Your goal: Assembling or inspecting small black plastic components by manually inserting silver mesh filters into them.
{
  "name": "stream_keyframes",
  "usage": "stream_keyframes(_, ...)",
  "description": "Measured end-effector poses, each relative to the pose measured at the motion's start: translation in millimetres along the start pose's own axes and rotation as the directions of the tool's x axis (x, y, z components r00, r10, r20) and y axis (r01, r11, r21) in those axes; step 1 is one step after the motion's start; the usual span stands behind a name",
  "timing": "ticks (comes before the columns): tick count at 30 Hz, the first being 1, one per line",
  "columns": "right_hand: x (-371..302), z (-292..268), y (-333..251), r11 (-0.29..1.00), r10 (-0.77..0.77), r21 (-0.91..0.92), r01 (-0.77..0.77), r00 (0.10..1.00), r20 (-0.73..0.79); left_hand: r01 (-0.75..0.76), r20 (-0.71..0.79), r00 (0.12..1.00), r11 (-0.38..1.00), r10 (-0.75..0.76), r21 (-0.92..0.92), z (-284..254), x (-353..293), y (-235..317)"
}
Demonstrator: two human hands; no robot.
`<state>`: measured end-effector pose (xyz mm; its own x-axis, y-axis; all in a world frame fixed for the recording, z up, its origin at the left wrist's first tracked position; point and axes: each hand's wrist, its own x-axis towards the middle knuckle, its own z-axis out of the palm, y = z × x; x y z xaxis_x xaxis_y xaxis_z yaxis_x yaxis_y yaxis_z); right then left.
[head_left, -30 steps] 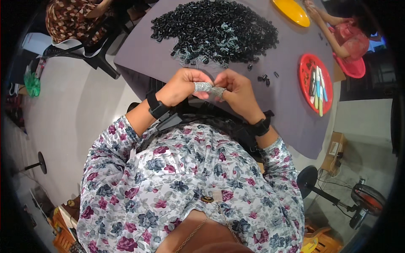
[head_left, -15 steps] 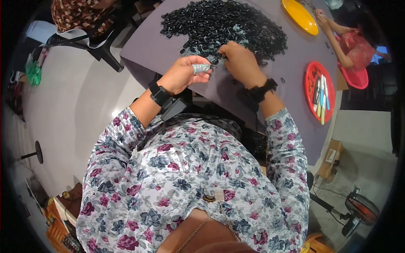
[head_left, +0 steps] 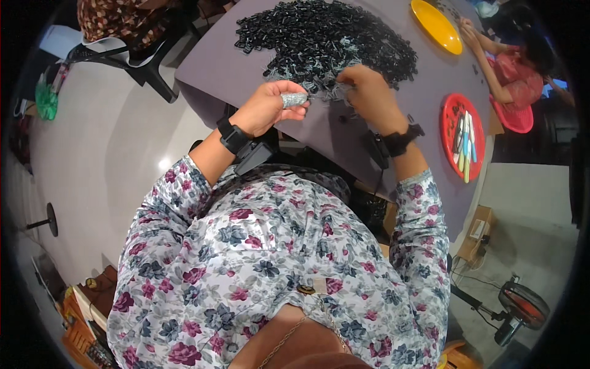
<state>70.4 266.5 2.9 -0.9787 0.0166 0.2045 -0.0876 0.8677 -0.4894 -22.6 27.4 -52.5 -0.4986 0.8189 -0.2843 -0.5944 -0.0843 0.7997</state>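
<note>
A large heap of small black pieces (head_left: 307, 34) lies on the table, with thin clear or pale bits (head_left: 335, 92) scattered along its near edge. At that edge my left hand (head_left: 270, 106) is closed in a pinch, a silvery-grey wrap (head_left: 294, 99) around one finger. A tiny dark thing shows at its fingertips, too small to name. My right hand (head_left: 373, 101) hovers over the near right part of the heap, fingers bent and smeared by motion. Whether it holds anything is hidden. Both wrists carry black straps with a device.
A red plate (head_left: 448, 136) with several pen-like tools (head_left: 465, 144) and dark bits stands at right on the purple-grey table (head_left: 424, 80). Beyond it are a yellow plate (head_left: 437, 26) and another person's hands (head_left: 468, 31). A black chair (head_left: 150, 74) with a seated person is at far left.
My right hand has moved to the right and slightly down, away from the left fingertips. My left hand has stayed nearly still, in its pinch.
</note>
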Motion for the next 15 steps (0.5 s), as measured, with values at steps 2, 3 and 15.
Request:
stream_keyframes(2,8,9,-3,1.0,-0.014,-0.003,0.014,1.0,0.012,0.004,-0.002,1.0,1.0,-0.004,0.006,0,0,1)
stream_keyframes(3,11,15,-3,1.0,-0.024,-0.007,0.024,1.0,0.008,0.007,-0.006,1.0,1.0,-0.007,0.011,1,-1,2)
stream_keyframes(15,9,9,-1,0.997,0.02,-0.076,-0.016,0.998,0.054,-0.001,-0.002,1.0,1.0,0.001,-0.006,4,-5,2)
